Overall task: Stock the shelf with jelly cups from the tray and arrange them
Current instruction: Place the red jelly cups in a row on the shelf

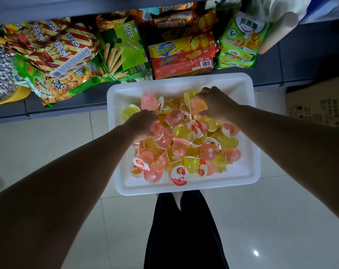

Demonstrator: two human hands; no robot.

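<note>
A white tray (184,188) sits in front of me, below the shelf edge, heaped with several pink and yellow jelly cups (186,144). My left hand (142,124) reaches into the left side of the heap, fingers curled around a pink jelly cup (158,131). My right hand (216,102) is at the far right of the heap, its fingers curled over a pink-orange jelly cup (197,107). How many cups each hand holds is hidden under the fingers.
The grey shelf (9,111) behind the tray carries snack bags (54,53), green biscuit-stick boxes (122,47), a red and yellow Zecheese box (182,55) and green cookie packs (240,43). A cardboard box (320,105) stands at right. My dark trousers (184,230) are over the tiled floor.
</note>
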